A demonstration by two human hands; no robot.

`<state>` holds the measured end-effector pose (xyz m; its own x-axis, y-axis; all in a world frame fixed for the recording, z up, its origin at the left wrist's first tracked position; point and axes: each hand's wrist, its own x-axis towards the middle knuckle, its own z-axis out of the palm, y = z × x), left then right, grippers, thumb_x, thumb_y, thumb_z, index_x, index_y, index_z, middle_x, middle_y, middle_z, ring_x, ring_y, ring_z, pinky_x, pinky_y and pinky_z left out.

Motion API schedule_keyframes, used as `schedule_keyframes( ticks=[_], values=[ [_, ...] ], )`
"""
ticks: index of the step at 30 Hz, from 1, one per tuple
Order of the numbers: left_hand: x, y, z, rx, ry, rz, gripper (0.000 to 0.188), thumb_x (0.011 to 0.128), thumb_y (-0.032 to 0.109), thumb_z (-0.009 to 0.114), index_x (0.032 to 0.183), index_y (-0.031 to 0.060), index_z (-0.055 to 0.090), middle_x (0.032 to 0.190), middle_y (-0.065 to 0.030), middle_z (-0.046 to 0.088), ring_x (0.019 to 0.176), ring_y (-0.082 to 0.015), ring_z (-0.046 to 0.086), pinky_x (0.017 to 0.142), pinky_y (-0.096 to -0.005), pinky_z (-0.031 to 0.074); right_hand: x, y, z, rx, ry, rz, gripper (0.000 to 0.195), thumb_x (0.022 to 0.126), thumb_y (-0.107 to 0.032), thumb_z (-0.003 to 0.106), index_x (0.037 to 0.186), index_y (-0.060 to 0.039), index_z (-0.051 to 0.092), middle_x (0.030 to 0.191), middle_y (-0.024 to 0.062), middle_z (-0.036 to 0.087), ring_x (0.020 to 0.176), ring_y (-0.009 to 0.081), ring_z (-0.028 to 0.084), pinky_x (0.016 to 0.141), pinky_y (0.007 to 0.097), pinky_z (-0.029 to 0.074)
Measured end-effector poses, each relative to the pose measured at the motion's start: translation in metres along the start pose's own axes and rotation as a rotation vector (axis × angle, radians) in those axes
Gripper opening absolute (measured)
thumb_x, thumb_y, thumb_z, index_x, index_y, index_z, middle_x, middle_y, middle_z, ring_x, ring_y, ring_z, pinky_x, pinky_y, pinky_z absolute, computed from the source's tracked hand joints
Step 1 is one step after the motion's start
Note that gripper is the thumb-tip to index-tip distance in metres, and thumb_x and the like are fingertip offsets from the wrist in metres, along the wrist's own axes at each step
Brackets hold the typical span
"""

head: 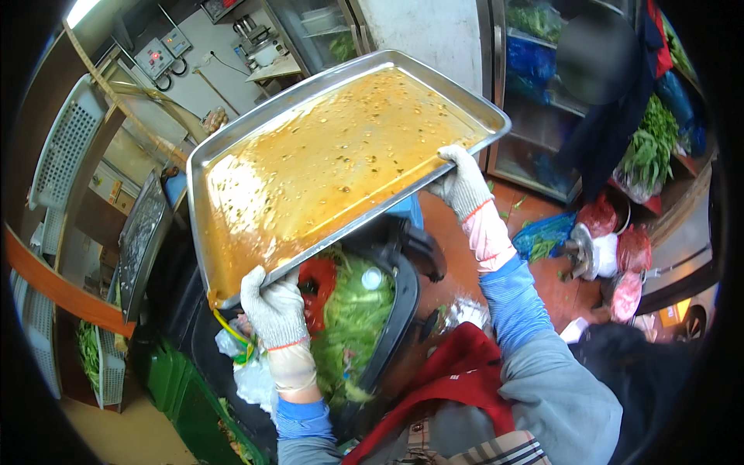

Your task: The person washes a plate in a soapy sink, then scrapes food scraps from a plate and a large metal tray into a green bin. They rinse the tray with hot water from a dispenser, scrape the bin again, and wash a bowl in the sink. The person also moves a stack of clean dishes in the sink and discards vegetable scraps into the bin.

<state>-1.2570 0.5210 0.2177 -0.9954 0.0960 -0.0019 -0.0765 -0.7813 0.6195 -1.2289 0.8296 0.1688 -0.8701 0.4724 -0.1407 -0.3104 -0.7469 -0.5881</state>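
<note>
Both gloved hands hold a large rectangular metal tray [349, 145] up in front of me, tilted down at its lower left corner. An orange-brown, oily liquid with small bits coats its inside. My left hand [276, 308] grips the near rim close to that low corner, where some residue hangs over the edge. Near the tray's right end, my right hand [462, 180] has its thumb over the rim and its fingers underneath. Below the tray stands a dark bin [407, 290] filled with green leafy scraps [354, 314] and a red plastic bag [317, 293].
A green wheeled bin [180, 383] stands at lower left, near shelves with white perforated baskets [70, 139]. Another metal tray [142, 244] leans at left. A person in dark clothing [610, 128] is at right by glass-door refrigerators [537, 116]. Bagged goods [633, 250] lie on the floor.
</note>
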Motion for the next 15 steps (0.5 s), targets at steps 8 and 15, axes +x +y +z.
schedule_keyframes(
  ticks=[8,15],
  values=[
    [0.135,-0.11,0.042,-0.043,-0.066,-0.246,0.054,0.078,0.009,0.054,0.128,-0.0004,0.038,0.124,-0.0188,0.049,0.116,-0.0361,0.048,0.099,-0.0535,0.039,0.156,-0.069,-0.046,-0.085,-0.032,-0.059,0.051,0.077,-0.011,0.05,0.124,0.0033,0.036,0.118,0.0199,0.052,0.105,0.0331,0.056,0.085,0.0484,0.05],
    [0.255,-0.187,0.074,0.025,0.038,-0.066,0.05,0.077,0.012,0.05,0.121,-0.0089,0.041,0.121,-0.0244,0.052,0.112,-0.0392,0.051,0.096,-0.0527,0.042,0.333,-0.071,-0.053,-0.029,-0.095,0.178,0.035,0.077,-0.012,0.052,0.11,0.0004,0.049,0.109,0.0137,0.056,0.1,0.0316,0.057,0.082,0.0486,0.05]
  ],
)
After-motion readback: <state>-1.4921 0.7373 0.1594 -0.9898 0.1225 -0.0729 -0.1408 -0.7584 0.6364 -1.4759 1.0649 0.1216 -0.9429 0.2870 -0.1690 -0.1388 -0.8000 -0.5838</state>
